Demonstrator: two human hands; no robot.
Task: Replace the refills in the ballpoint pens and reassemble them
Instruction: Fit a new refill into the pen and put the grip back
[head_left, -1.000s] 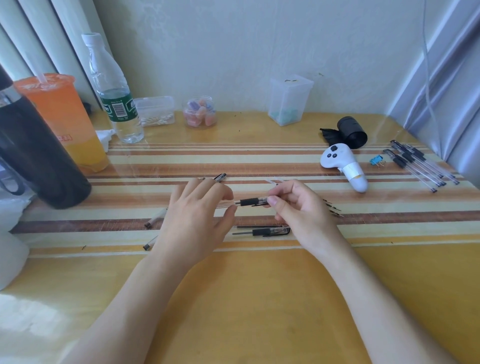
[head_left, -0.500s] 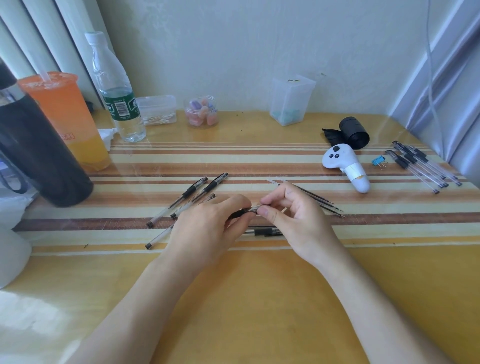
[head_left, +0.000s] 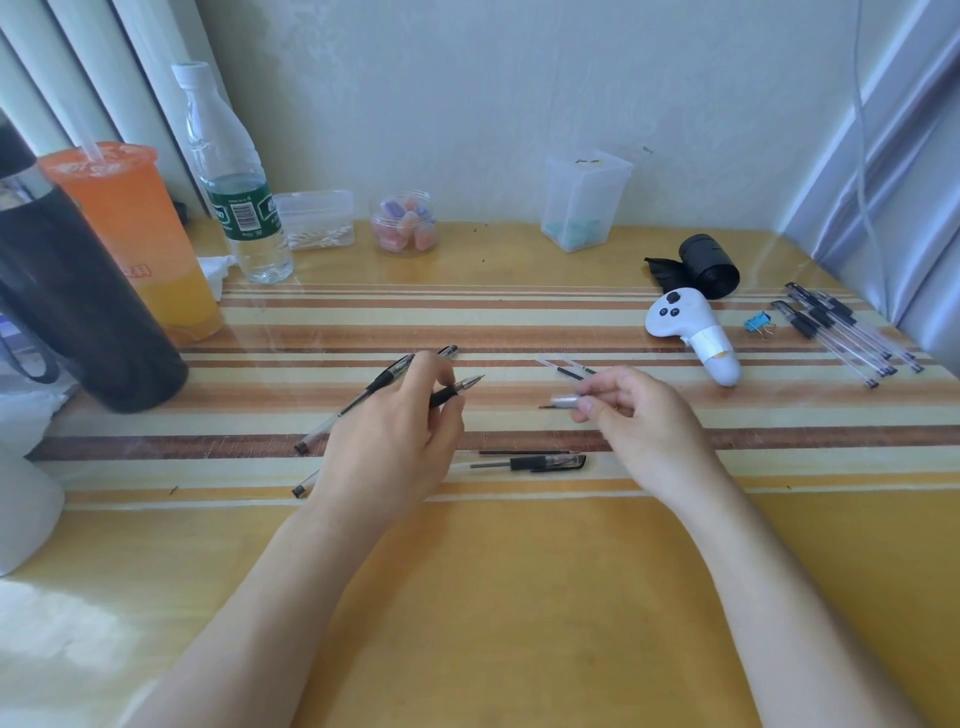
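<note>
The step in hand is judged to be the joining of a small part to a pen ahead of reassembly. It is best done with both pieces brought onto one line before any push. The pen should be steadied close to its black grip, and the point kept clear of the bench (head_left: 519, 597) so that it is not bent.

The left hand (head_left: 395, 447) is curled, and its fingers (head_left: 434, 366) are closed round a pen (head_left: 452, 393) with the point directed towards the right edge. The right hand (head_left: 649, 421) is held apart from it, with the fingers (head_left: 589, 405) pinched on a small pale piece (head_left: 563, 401). This piece is too blurred to be identified. A clear gap is noted between the pen point and the pale piece, and both are carried above the middle of the bench.

Loose refills (head_left: 566, 370) are seen just beyond the right hand. A capped pen (head_left: 545, 462) is laid nearer the front edge, between the two wrists. Further pens (head_left: 374, 387) lie partly under the left hand, and a separate batch (head_left: 841, 338) is set at the right edge
</note>
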